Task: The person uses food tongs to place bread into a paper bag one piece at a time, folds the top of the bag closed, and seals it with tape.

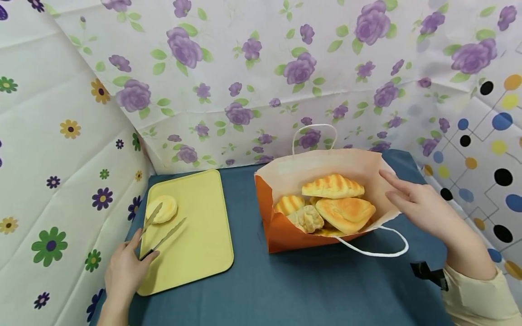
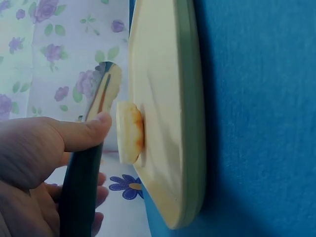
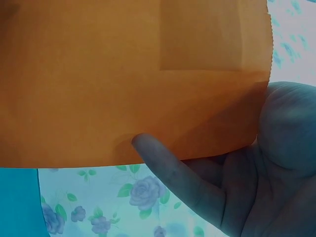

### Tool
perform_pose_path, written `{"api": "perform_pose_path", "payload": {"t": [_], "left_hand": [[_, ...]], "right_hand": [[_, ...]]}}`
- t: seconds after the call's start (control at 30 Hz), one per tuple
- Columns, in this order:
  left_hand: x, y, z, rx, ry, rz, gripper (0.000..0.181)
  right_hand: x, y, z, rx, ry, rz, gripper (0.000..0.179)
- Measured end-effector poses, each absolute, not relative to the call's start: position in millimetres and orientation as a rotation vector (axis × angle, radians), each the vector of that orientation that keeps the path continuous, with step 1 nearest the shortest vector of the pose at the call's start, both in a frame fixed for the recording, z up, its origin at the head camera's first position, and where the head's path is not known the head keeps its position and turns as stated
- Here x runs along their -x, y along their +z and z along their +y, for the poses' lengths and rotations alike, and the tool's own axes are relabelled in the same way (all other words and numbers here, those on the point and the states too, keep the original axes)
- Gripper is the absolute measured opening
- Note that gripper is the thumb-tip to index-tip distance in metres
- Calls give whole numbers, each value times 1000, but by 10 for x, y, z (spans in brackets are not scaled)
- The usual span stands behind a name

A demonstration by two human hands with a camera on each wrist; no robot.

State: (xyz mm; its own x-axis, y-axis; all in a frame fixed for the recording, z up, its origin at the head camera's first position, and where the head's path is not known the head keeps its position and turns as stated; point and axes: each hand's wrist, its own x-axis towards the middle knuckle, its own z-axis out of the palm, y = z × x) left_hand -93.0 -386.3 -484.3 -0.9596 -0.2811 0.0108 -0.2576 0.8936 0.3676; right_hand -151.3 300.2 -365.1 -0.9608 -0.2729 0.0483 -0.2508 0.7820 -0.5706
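My left hand holds a pair of tongs with dark grips and serrated metal tips. The tongs' arms are spread, one across a round pale bun and the other to its right above the yellow tray. From the side, the bun lies on the tray, its edge browned. My right hand touches the right side of an orange paper bag with fairly straight fingers. In the right wrist view, one finger rests against the bag's orange face; other fingers are partly hidden behind its edge.
Inside the bag lie several breads, among them a striped loaf, a golden triangular one and a knobbly pale one. A white handle droops over its front. Patterned cloth walls the blue table on three sides.
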Motion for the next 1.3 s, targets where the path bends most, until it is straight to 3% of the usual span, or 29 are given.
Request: {"api": "perform_pose_path", "payload": {"t": [0.53, 1.3], "left_hand": [[1170, -4896, -4083, -410, -427, -3062, 86], [1087, -4907, -4049, -327, -235, -2899, 55]], "right_hand": [[1517, -3623, 2994, 449, -913, 2956, 58], [1508, -3618, 2986, 426, -906, 2944, 58]]}}
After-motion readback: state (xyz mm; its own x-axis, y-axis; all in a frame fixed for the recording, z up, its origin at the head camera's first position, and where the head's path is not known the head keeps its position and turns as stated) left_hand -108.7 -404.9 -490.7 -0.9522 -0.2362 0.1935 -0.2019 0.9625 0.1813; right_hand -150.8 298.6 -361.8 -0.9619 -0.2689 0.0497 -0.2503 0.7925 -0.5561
